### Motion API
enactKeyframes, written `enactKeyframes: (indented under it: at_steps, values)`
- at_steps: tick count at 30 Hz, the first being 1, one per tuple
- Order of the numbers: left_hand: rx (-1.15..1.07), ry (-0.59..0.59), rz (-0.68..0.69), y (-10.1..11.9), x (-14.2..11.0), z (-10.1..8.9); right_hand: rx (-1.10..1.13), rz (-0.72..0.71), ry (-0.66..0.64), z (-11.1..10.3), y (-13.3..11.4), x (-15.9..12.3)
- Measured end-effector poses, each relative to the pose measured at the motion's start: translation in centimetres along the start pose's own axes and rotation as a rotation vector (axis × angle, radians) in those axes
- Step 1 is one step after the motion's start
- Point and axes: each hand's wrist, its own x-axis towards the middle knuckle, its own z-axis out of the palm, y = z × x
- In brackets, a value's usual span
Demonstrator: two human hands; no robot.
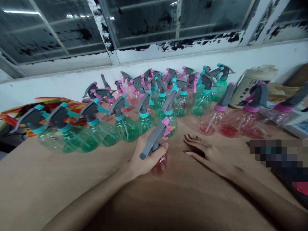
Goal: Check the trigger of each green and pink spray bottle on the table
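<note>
My left hand [148, 154] is wrapped around the neck of a pink spray bottle [160, 165] with a grey and pink trigger head. The bottle is low at the table's middle; whether its base touches the wood I cannot tell. To its right, my right hand [204, 149] rests on the table with fingers apart, holding nothing. Just beyond the left hand stands a row of green spray bottles [126, 128] with teal collars. Three pink spray bottles [213, 120] are beyond my right hand, to the right.
More pink and green spray bottles crowd the wooden table [60, 179] toward the wall. A cream jug [251, 83] with dark lettering stands at the back right. On the left lies a red and yellow patterned bag [62, 104]. Windows [178, 19] run above the wall; a blurred-out patch covers the right edge.
</note>
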Motion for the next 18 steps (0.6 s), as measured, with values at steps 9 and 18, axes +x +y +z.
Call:
enactKeyframes:
  at_steps: [9, 18]
  values:
    - [-0.066, -0.03, -0.036, 0.78, 0.26, -0.31, 0.002, 0.006, -0.023, -0.06, 0.02, 0.03]
    - [-0.035, 0.009, -0.015, 0.43, 0.26, -0.24, 0.004, -0.007, -0.002, -0.1, -0.11, 0.05]
